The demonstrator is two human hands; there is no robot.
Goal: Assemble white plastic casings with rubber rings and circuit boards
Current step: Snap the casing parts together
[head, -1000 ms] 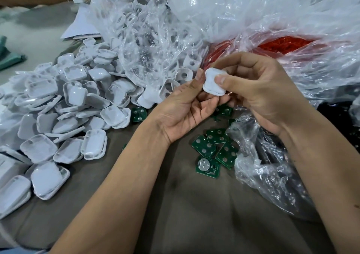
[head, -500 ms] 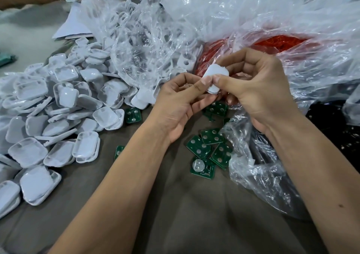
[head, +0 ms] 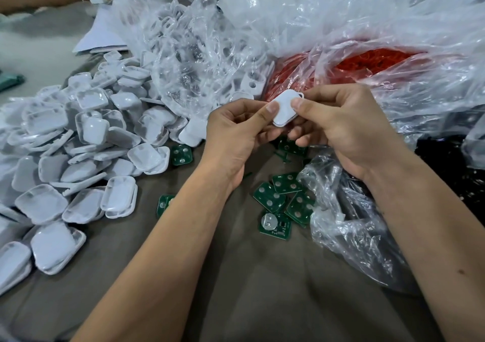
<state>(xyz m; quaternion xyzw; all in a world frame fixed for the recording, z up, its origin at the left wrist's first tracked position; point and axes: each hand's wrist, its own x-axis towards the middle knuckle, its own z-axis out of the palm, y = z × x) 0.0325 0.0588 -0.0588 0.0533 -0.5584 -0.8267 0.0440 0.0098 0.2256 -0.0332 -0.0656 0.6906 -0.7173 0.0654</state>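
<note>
Your two hands meet just above the centre of the frame, both pinching one white casing [head: 284, 110]. Your left hand [head: 236, 131] has its thumb tip pressed on the casing's left edge with the other fingers curled underneath; your right hand [head: 349, 129] clamps the right edge with its thumb on top and fingers wrapped behind. The casing is held up off the table, tilted, its smooth rounded face toward you and a small loop at its upper right corner.

Below your hands a loose cluster of green circuit boards [head: 283, 200] lies on the brown cloth [head: 262, 289] — one of them with a round silver disc on it. Two more boards lie apart to the left, near the heap.

A big heap of white casing shells [head: 78, 144] fills the left side of the frame. Behind your hands, at upper centre, a clear plastic bag [head: 189, 60] holds more white parts, and to its right another clear bag shows red rubber rings [head: 367, 60] inside. A crumpled clear bag [head: 349, 210] sits under your right forearm, touching the circuit boards.
</note>
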